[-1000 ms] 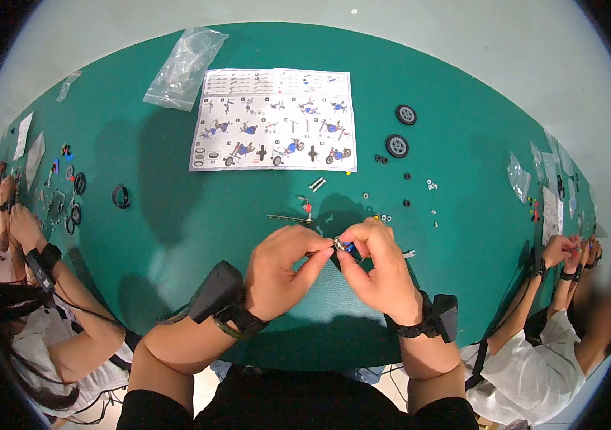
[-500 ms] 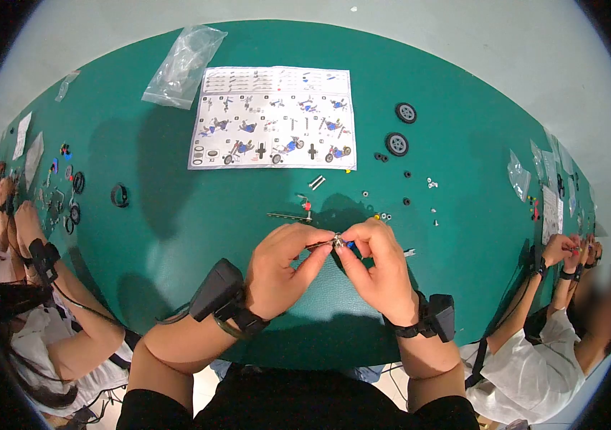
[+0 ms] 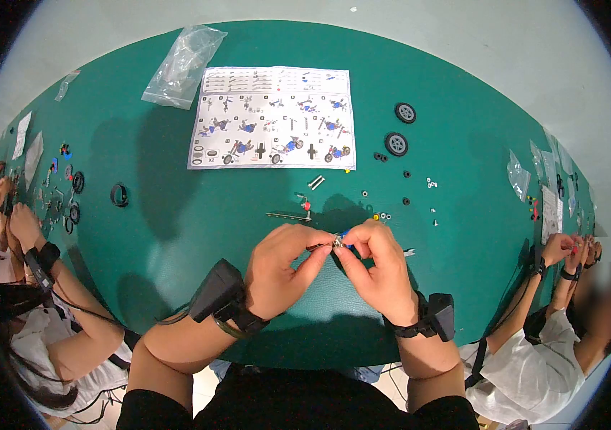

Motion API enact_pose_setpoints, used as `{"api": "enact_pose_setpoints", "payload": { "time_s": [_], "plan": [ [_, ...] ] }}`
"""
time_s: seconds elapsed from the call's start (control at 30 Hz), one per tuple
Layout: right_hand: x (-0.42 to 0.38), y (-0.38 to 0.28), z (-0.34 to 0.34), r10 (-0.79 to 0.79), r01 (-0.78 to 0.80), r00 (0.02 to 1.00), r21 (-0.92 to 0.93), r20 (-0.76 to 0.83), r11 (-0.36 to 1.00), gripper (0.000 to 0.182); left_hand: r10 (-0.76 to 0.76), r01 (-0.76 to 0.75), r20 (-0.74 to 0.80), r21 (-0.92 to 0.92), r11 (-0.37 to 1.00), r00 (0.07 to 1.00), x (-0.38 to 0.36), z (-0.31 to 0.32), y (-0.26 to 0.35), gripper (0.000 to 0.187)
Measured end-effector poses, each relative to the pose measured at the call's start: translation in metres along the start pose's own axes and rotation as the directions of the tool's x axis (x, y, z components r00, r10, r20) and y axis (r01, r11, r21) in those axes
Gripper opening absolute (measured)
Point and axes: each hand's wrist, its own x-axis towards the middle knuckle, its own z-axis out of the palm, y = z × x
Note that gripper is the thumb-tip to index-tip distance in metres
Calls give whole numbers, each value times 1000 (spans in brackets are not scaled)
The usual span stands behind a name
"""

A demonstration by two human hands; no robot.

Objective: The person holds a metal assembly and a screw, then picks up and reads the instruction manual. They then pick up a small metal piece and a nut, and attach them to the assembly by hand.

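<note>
The left hand and the right hand meet fingertip to fingertip just above the near edge of the round green table, both pinching one small silver and blue metal assembly between thumb and forefinger; the other fingers are curled in. Each wrist carries a black strapped box.

Just beyond the hands lie a thin dark metal strip, a small red-tipped piece, a short silver bolt and a scatter of small black and silver nuts and washers. None of these lies between the hands and the assembly. Farther back sits a white printed instruction sheet, with two black rubber wheels with grey hubs to its right and a clear empty plastic bag to its left. A black rubber tyre lies alone at the left.

Other people's hands work on small parts at the table's left and right edges. The floor beyond is pale grey.
</note>
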Motion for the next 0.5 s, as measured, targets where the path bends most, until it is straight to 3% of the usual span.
{"api": "enact_pose_setpoints", "payload": {
  "time_s": [0.3,0.5],
  "plan": [
    [0,-1,-1,-3,3,1000,1,9,1000,17,-71,71,29,-5,997,997,1,-1,6,19],
    [-1,-1,-1,-17,17,1000,0,18,1000,17,34,-34,16,32,999,999,1,0,-1,21]
  ]
}}
